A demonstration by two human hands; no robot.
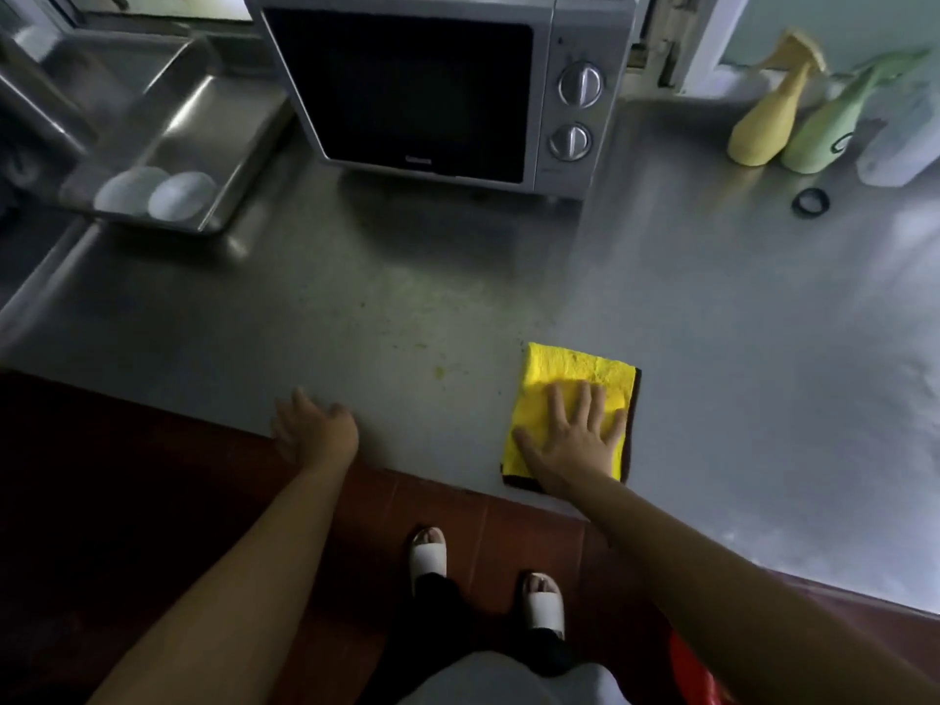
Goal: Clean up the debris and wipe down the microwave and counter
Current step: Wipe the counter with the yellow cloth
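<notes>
Mid-wipe, with right hand (575,435) pressed flat, fingers spread, on yellow cloth (569,399) at desk (712,323) front edge, left hand (315,429) empty and relaxed, crumbs (442,371) remaining, microwave (437,89) seemingly untouched.

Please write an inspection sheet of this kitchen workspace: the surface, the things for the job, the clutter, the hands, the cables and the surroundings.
Surface: steel counter, yellowish crumbs and smears left of the cloth.
Job's things: yellow cloth flat near the front edge; microwave at the back, door closed.
Clutter: yellow spray bottle, green spray bottle, black ring, tray holding two white bowls.
Hands: right hand presses flat on the cloth; left hand rests at the counter edge, holding nothing.
Cables: nothing seen.
Surroundings: red tiled floor.
</notes>
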